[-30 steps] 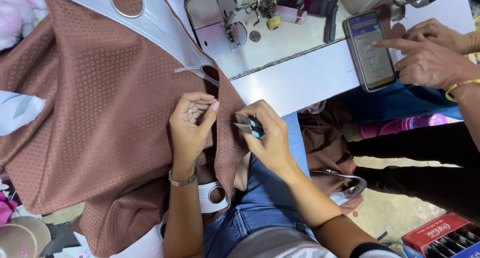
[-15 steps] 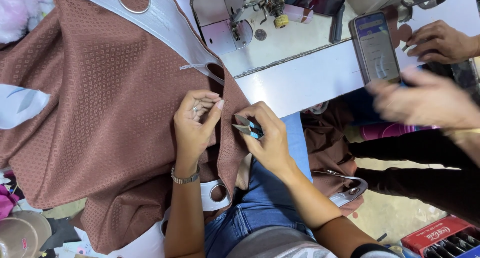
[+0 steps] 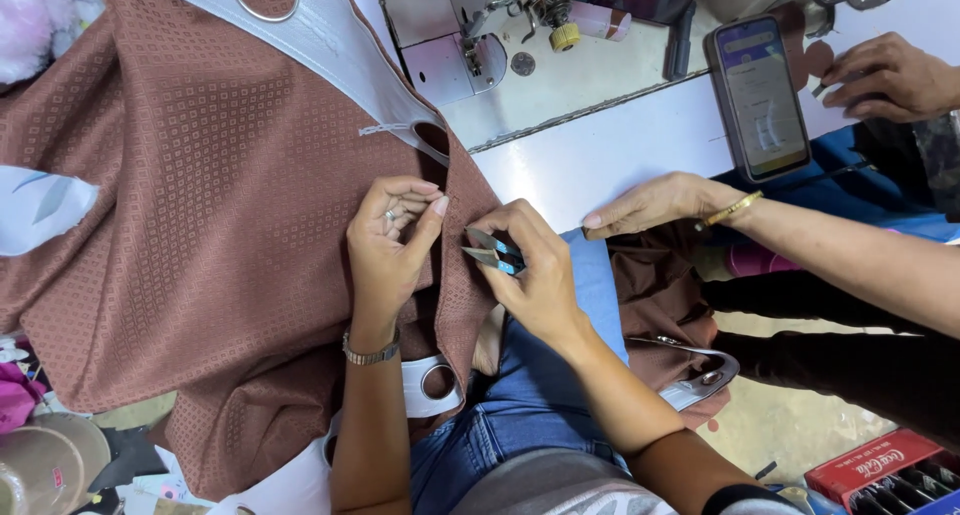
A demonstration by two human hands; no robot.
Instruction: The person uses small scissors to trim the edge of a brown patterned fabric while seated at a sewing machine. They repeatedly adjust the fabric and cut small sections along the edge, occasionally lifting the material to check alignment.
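Note:
A large brown patterned cloth (image 3: 200,205) with a white eyelet band (image 3: 340,45) hangs over my lap. My left hand (image 3: 390,240) pinches the cloth's edge between thumb and fingers; it wears a ring and a wrist bracelet. My right hand (image 3: 535,275) holds small thread snips (image 3: 492,253), blades pointing left at the pinched edge, a few centimetres from my left fingertips.
A sewing machine (image 3: 480,25) stands on the white table (image 3: 610,145). Another person's hand (image 3: 655,200) with a gold bangle rests on the table edge; their other hand (image 3: 890,75) is beside a phone (image 3: 760,95). A red crate (image 3: 890,470) sits at the lower right.
The other person's hand left the phone and came down onto the table edge near my right hand. My own hands have stayed at the cloth edge.

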